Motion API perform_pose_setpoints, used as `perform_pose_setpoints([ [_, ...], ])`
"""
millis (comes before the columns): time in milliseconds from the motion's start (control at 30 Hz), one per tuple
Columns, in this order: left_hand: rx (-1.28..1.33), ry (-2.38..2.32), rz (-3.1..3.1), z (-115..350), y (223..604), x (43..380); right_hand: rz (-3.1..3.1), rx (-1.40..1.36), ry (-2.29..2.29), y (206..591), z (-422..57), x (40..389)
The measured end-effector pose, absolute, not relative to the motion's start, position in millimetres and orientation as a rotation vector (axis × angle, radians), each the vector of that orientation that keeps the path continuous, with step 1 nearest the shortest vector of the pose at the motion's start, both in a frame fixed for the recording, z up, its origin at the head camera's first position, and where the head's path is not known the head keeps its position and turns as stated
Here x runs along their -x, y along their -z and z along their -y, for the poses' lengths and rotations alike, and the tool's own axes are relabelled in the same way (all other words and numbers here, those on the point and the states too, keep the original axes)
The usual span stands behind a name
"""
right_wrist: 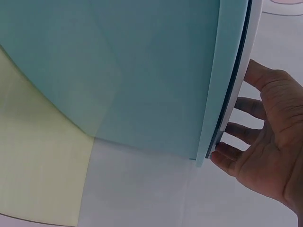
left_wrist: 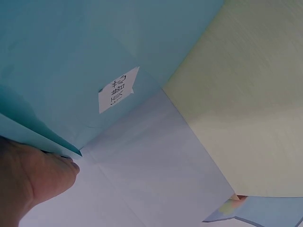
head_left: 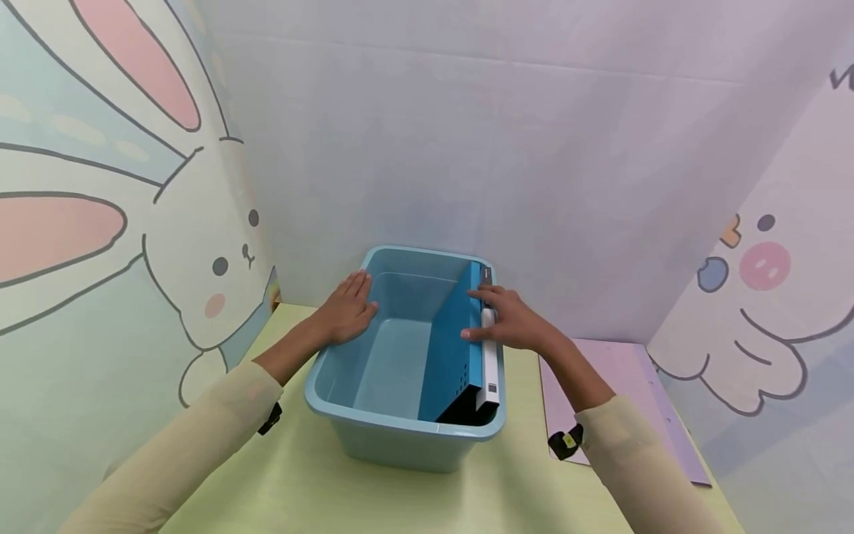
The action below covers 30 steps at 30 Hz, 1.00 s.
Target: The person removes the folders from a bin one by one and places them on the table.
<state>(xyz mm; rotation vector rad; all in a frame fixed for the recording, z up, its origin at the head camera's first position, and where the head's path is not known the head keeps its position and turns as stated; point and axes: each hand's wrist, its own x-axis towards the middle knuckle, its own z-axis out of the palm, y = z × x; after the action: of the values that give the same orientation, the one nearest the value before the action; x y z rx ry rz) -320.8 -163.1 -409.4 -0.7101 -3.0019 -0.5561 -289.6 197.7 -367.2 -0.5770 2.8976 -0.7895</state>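
A light-blue plastic bin (head_left: 407,445) stands on the table. Inside it, along the right wall, a blue file folder (head_left: 443,348) and a white-spined file folder (head_left: 490,371) stand upright side by side. My right hand (head_left: 510,319) lies across their top edges with fingers spread; the right wrist view shows those fingertips (right_wrist: 230,150) against the white edge. On the bin's left rim rests my left hand (head_left: 347,310), fingers straight and holding nothing. The left wrist view shows that hand (left_wrist: 40,177) at the rim, partly out of frame.
A flat purple folder (head_left: 614,378) lies on the pale yellow table (head_left: 293,475) right of the bin. A white label with writing (left_wrist: 117,92) is stuck on the bin's outer wall. Behind hangs a pale curtain-like wall (head_left: 434,148), with cartoon-printed sides (head_left: 200,282).
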Motion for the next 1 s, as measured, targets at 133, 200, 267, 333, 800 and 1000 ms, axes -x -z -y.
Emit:
perform_pose_setpoints([
  [133,0.708,0.55,3.001,162,406,319,-2.886,0.582,0.772,365,-198,288],
  [200,0.704,0.551,3.0,162,406,318,-2.892,0.575,0.752,365,-197,289],
  [267,0.701,0.554,3.001,162,405,318,-2.898,0.569,0.731,364,-195,289],
  [333,0.697,0.559,3.005,161,406,318,-2.905,0.56,0.709,363,-193,289],
  [800,0.689,0.571,3.0,158,411,321,-2.994,0.617,0.551,358,-175,287],
  [1000,0.682,0.561,3.012,158,408,319,-2.911,0.663,0.57,350,-165,291],
])
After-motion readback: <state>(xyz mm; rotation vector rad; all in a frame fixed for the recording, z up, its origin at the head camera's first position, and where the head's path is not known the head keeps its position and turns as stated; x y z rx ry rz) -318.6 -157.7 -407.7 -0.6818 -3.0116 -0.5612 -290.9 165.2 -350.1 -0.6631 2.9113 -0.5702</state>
